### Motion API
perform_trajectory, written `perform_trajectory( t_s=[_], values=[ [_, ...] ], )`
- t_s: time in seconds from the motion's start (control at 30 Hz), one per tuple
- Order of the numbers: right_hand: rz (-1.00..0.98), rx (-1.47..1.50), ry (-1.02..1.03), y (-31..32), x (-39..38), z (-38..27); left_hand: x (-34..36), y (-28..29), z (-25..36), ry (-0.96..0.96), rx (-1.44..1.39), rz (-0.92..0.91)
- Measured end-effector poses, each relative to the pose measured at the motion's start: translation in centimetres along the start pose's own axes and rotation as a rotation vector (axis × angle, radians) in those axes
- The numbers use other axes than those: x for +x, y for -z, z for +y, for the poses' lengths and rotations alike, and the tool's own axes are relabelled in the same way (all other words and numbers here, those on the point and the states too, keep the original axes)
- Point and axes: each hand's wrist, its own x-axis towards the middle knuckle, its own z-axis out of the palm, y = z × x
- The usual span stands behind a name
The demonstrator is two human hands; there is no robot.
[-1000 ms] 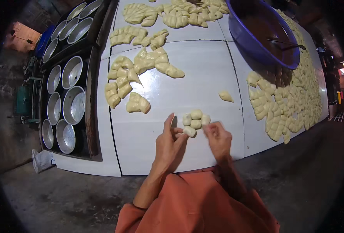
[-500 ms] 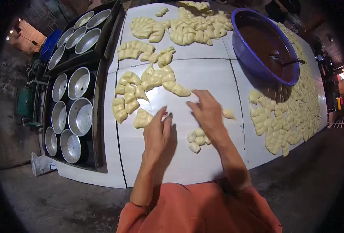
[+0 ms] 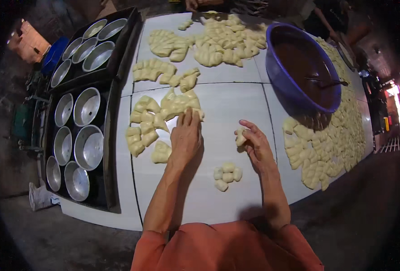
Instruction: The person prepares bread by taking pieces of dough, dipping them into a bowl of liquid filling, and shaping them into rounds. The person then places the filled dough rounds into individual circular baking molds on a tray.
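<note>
My left hand (image 3: 186,133) rests at the lower edge of a cluster of pale dough pieces (image 3: 176,103), its fingers stretched forward and touching the dough. To the right, my right hand (image 3: 258,143) is raised a little over the table with a small dough piece (image 3: 241,136) pinched between thumb and fingers. Below and between the hands lies a small group of rounded dough balls (image 3: 228,175). A single dough piece (image 3: 161,152) sits left of my left wrist, beside a curved row of joined dough pieces (image 3: 141,121).
Two dark trays of round metal pans (image 3: 89,147) stand along the left. A purple basin (image 3: 276,70) of brown liquid with a stick-like utensil stands at the right, by a wide spread of dough (image 3: 319,149). More dough (image 3: 227,40) covers the far table; other people's hands show behind.
My left hand has moved forward onto the dough cluster. My right hand has come back and right, now holding a dough piece. A loose piece at the right is gone from its spot.
</note>
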Motion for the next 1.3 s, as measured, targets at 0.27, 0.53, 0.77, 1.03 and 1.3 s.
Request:
perform_trajectory(
  t_s=[0.27, 0.53, 0.77, 1.03, 1.3],
  values=[
    [-0.136, 0.022, 0.024, 1.5, -2.7, 1.9, -2.8, 3.1, 9.1, 0.3, -0.842, -0.436],
    [-0.102, -0.122, 0.264, 2.1, -5.0, 0.8, -3.4, 2.2, 9.9, 0.44, -1.179, -0.508],
    [0.04, 0.085, 0.358, 0.8, -6.0, -0.5, -3.3, -1.5, 15.5, 0.051, -1.172, 0.105],
    [-0.084, 0.43, 0.24, 2.7, -5.4, -6.3, -1.2, -5.7, 20.0, -0.112, -1.541, 0.112],
    [0.184, -0.316, 0.63, 11.1, 5.7, -19.2, -0.3, -1.5, 17.7, 0.406, -1.41, -0.356]
  ],
)
